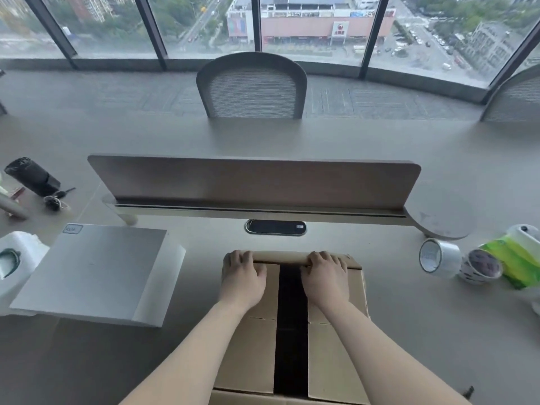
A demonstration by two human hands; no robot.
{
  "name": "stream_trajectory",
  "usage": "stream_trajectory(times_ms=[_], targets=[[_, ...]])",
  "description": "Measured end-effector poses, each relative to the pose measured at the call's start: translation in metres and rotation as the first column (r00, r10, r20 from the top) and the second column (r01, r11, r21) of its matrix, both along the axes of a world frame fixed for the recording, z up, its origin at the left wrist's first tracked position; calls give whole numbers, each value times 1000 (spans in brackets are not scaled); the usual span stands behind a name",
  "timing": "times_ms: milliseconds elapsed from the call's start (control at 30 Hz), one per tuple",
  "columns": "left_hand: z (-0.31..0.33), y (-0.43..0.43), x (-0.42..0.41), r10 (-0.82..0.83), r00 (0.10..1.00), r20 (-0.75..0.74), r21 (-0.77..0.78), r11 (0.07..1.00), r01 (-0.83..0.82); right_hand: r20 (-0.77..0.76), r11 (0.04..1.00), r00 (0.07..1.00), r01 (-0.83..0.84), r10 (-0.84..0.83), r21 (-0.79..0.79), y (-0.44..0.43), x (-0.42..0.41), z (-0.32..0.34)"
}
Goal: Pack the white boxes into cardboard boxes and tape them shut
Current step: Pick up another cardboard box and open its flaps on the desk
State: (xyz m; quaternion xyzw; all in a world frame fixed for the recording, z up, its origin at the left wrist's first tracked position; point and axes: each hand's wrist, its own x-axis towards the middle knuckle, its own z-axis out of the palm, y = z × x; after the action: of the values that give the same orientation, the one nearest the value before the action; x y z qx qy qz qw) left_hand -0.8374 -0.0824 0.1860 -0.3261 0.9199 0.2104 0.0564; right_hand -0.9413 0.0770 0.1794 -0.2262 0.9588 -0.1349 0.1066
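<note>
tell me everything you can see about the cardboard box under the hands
The box is plain brown cardboard, lying flat on the grey desk before the person. Its two long top flaps are folded down, with a dark band down the middle between them; gap or black tape, I cannot tell. The left hand and right hand rest on top, fingers curled over its far edge.

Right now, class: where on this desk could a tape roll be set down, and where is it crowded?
Free: desk between flat white box and cardboard box, and between that box and tape rolls. Crowded: far right, by the green pack.
</note>
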Motion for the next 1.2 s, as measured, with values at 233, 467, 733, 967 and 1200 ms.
stream_trajectory(times_ms=[233, 467, 733, 967, 1200], targets=[[15, -14, 4, -168, 975, 144, 66, 985, 160, 119, 983, 991, -84, 65, 160, -3, -1, 13], [35, -13, 30, -343, 931, 123, -47, 935, 350, 62, 960, 988, -150, 139, 238, 23, 51, 42], [36, 26, 72, -753, 655, 60, -61, 652, 756, 82, 896, 952, -305, 294, 323, 44, 121, 56], [34, 31, 79, -763, 633, 130, -99, 626, 774, 89, 855, 953, -301, 291, 423, 43, 136, 51], [59, 42, 81, -688, 722, 77, -233, 691, 684, -145, 910, 956, -188, 256, 369, 44, 144, 83]])
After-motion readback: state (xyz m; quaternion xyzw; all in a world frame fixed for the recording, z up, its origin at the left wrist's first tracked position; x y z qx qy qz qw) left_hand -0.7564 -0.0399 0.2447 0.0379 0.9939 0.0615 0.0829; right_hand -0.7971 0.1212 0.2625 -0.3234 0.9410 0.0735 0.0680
